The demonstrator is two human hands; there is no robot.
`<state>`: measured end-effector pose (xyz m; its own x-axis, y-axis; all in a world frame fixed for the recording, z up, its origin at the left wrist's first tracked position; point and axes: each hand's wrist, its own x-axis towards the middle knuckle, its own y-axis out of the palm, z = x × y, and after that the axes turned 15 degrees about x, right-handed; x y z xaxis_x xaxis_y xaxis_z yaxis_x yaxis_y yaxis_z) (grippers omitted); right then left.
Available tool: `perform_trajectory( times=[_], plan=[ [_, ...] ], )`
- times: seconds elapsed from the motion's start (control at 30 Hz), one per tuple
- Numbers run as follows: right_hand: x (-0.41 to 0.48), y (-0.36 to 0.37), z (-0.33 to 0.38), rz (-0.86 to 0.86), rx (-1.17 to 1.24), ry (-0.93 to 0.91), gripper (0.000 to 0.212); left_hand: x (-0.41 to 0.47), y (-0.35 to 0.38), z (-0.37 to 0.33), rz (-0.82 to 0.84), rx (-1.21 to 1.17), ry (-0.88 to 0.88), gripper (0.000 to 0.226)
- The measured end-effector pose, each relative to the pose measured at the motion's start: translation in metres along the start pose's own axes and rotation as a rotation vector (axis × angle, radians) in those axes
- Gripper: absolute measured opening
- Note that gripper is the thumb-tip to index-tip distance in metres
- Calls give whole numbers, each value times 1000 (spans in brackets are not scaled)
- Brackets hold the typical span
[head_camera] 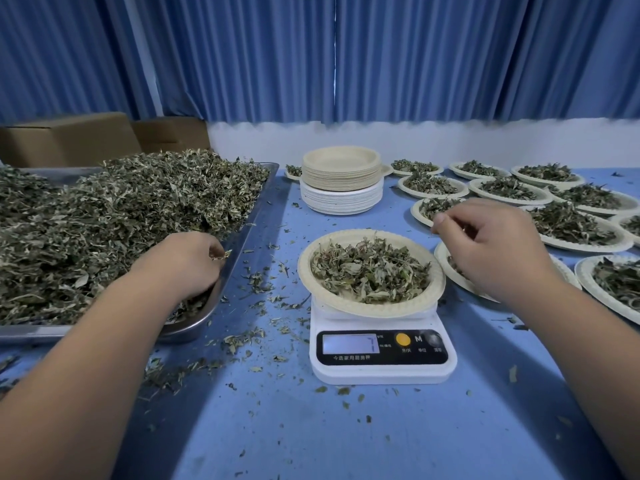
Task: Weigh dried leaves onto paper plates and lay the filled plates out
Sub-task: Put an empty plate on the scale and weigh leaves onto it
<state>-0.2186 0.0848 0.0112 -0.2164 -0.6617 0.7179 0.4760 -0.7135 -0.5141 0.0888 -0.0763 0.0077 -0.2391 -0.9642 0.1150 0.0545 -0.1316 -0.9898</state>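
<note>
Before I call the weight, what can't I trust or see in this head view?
- Scale display: digits faint and blurred, head view; reading unsure.
- Right hand: too small to tell whether its fingertips pinch any leaf.
- Plate beneath it: fill mostly hidden by the hand and forearm.
- Tray: left end cut off by the frame edge.

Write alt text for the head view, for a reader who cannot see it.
A paper plate of dried leaves sits on a scale on a blue table. The left hand pinches leaves in the heaped metal tray; the right hand hovers, fingers pinched, above filled plates laid out at right. Empty plates are stacked behind.
</note>
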Motion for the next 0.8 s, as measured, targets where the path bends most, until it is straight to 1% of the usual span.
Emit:
perform_trajectory(
  times=[0.07, 0.13, 0.2, 0.23, 0.27, 0.3, 0.33, 0.4, 0.47, 0.53, 0.63, 0.67, 0.73, 0.8],
  plan=[
    [1, -3, 3, 10, 4, 49, 35, -2, -2, -3, -113, -67, -25, 20],
    [0, -5, 5, 78, 8, 176, 42, -6, -4, -10, -291, -187, 2, 18],
    [0, -4, 3, 170, -27, 297, 53, -14, -8, -25, -466, -304, 108, 18],
    [0, -3, 0, 201, -55, 327, 57, -19, -11, -35, -505, -347, 162, 17],
    [1, -3, -1, 211, -78, 343, 59, -24, -13, -46, -507, -377, 200, 18],
    [2, -3, -2, 206, -90, 358, 59, -28, -13, -55, -473, -398, 211, 21],
    [2, -3, -1, 197, -90, 374, 59, -31, -13, -63, -404, -417, 199, 26],
    [1, -3, 2, 189, -71, 421, 59, -37, -10, -76, -212, -432, 163, 42],
    [-2, -1, 8, 206, -44, 493, 59, -43, -9, -83, -71, -474, 165, 48],
    [-3, 3, 12, 243, -18, 551, 58, -46, -9, -85, 12, -613, 152, 38],
    [-6, 5, 19, 246, 88, 623, 52, -46, -10, -87, 124, -860, 113, 12],
    [-7, 3, 21, 232, 128, 645, 49, -47, -11, -88, 164, -956, 94, 12],
    [-10, -4, 24, 181, 197, 686, 43, -48, -13, -90, 224, -1141, 79, 24],
    [-14, -17, 25, 119, 264, 728, 37, -54, -19, -94, 260, -1293, 94, 23]
  ],
)
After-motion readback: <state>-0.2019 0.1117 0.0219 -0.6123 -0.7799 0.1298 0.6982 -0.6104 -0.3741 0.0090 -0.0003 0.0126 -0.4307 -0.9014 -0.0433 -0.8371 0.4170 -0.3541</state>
